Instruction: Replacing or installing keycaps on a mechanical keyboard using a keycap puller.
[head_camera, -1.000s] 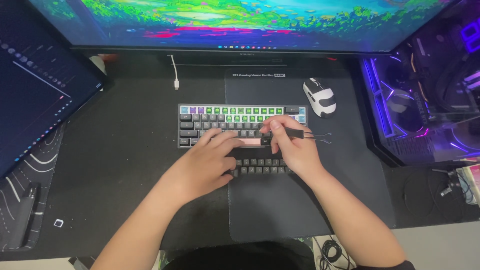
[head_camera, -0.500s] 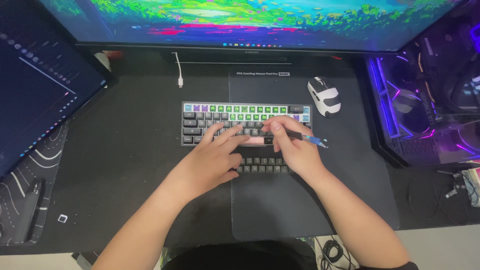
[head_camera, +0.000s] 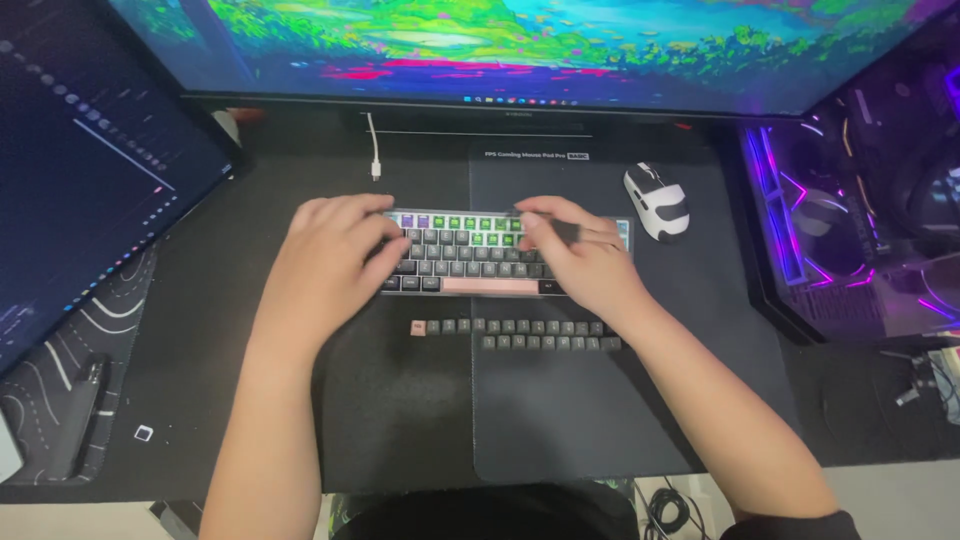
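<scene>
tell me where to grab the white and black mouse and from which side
Take the white and black mouse from above, palm over its humped back, fingers pinching its two long sides. It lies flat on the grey mouse pad, just right of the keyboard where the right hand rests. Nothing crowds its right side, so I'd come in from there.

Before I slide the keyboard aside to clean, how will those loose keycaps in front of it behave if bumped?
The loose keycaps look small and separate, so they would probably scatter easily. They lie in two rows on the soft mat, which may slow sliding. Being blocky, they seem likelier to tumble than roll far.
</scene>
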